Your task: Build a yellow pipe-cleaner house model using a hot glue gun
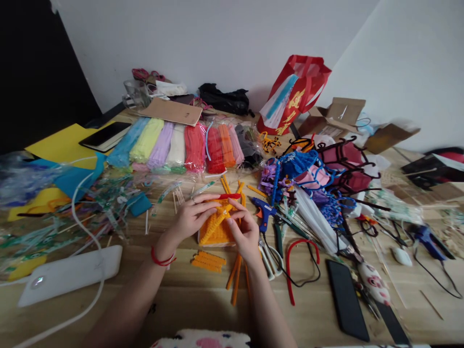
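Observation:
Both hands meet at an orange fuzzy piece (217, 226), apparently built from pipe cleaners in ridged rows and coming to a peak near the top. My left hand (192, 217) presses its thumb and fingers on the upper left side. My right hand (246, 229) pinches the upper right side near a small pale spot. A red strip (230, 196) lies just behind the fingertips, partly covered. Loose orange pipe cleaners (235, 279) run out under my right wrist. Short orange crimped pieces (208, 261) lie in front of the work.
A blue glue gun (264, 212) is right of my hands, beside pliers (278, 239) and a bent red pipe cleaner (288, 263). Bagged coloured bundles (176, 147) line the back. A white power bank (72, 275) with a cable is left; a black phone (346, 299) lies right.

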Tool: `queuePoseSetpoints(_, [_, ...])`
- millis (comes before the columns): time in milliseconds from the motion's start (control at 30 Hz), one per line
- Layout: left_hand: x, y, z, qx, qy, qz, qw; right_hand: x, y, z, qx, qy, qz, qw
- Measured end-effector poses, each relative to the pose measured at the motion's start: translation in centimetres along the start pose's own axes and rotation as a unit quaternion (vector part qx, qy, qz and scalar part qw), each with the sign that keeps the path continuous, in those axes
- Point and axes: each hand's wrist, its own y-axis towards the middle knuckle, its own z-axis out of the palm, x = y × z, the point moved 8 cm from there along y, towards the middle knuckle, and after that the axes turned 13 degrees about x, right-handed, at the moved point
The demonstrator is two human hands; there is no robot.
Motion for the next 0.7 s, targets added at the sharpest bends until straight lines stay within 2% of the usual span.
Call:
queuePoseSetpoints(233, [0.0, 0.0, 0.0, -0.013, -0.01, -0.006, 1.0, -0.4, -0.2, -0.1, -0.013, 0.017, -0.006, 1.0])
queuePoseSetpoints(433, [-0.1, -0.1, -0.1, -0.02, -0.002, -0.002, 1.0, 0.6, 0.1, -0.1, 0.004, -0.06, -0.04, 0.997])
queuePoseSetpoints(700, [0.0, -0.2, -0.1, -0.023, -0.005, -0.001, 1.0, 0.8, 0.1, 0.0, 0.008, -0.077, -0.049, 0.996])
